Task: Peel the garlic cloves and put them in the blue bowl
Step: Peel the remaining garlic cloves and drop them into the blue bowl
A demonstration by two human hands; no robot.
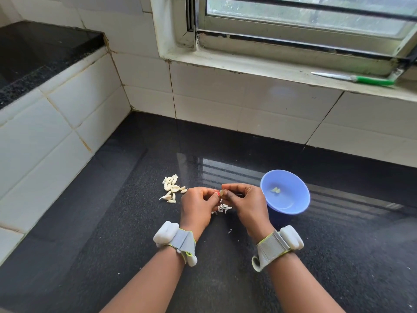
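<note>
Head view, left to right: I log unpeeled cloves point(172, 188) heaped on the black counter point(112, 222). My left hand point(196, 207) and right hand point(244, 203) pinch one garlic clove point(221, 192) together above loose peels point(223, 208). Blue bowl point(293, 199) beside the right hand holds peeled cloves point(275, 190). Green-handled knife point(354, 77) lies on the sill point(248, 68).

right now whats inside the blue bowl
The blue bowl holds a couple of peeled garlic cloves lying on its inner wall. The right hand covers a bit of the near rim, so anything there is hidden.
</note>
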